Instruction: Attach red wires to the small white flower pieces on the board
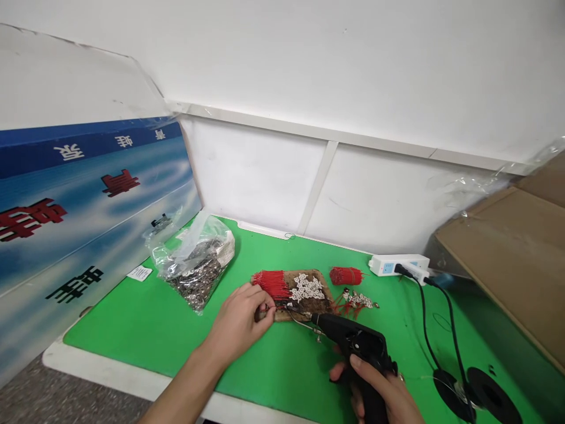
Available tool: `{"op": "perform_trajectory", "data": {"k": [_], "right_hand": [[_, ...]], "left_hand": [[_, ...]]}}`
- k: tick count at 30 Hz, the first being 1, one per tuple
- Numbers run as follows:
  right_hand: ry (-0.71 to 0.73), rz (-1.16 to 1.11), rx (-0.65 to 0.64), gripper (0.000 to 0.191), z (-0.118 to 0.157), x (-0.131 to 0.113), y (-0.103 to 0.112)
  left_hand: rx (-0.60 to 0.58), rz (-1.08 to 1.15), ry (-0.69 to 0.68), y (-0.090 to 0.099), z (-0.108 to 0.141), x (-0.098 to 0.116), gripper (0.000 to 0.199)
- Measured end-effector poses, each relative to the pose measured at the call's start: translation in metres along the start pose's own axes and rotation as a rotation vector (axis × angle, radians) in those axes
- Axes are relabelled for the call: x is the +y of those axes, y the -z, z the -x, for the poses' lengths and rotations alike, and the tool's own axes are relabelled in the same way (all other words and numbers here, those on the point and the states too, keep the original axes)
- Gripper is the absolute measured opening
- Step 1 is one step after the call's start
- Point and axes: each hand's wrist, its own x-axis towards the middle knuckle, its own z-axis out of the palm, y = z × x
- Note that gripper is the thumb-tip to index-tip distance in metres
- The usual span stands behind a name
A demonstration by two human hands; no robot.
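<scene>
My right hand point(375, 383) is wrapped round the grip of a black soldering gun point(353, 335), its tip pointing left over a brown board point(324, 306). At the board's left edge my left hand point(242, 312) has thumb and fingers pinched together; whatever they hold is too small to make out. Red wires point(271, 284) lie in a row on the board, with small silvery metal pieces point(306, 287) heaped beside them. Right of the board lie a tied bundle of red wires point(346, 275) and several metal pieces with red wires attached point(357, 299).
A clear plastic bag of metal parts point(194, 271) rests on the green mat point(168, 347). A white power strip point(397, 265) with black cords stands at the back right, near a cardboard box point(507, 235). A wire spool point(472, 391) sits front right. A printed panel point(97, 194) borders the left.
</scene>
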Motion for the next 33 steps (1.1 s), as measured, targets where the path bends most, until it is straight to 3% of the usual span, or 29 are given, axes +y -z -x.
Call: {"op": "perform_trajectory", "data": {"k": [8,12,14,17,26,33], "right_hand": [[0.065,-0.185,-0.003,0.069,0.001,0.004,-0.005],[0.052,-0.458,-0.189,0.053,0.001,0.006,0.016],[0.084,-0.525,-0.207,0.046,-0.001,0.008,0.028],[0.165,-0.579,-0.172,0.042,-0.004,0.011,0.036],[0.276,-0.737,-0.070,0.038,0.001,0.007,0.021],[0.284,-0.887,-0.021,0.038,0.003,0.012,0.035]], "left_hand": [[-0.004,0.000,0.004,-0.001,0.000,-0.001,0.014],[0.010,0.004,-0.005,-0.001,-0.001,-0.002,0.013],[0.008,0.001,-0.008,-0.001,-0.001,-0.002,0.014],[0.006,-0.005,-0.017,0.000,-0.001,-0.003,0.017],[-0.022,-0.030,-0.078,-0.004,-0.004,-0.017,0.030],[-0.001,-0.037,-0.086,0.000,-0.002,-0.010,0.028]]}}
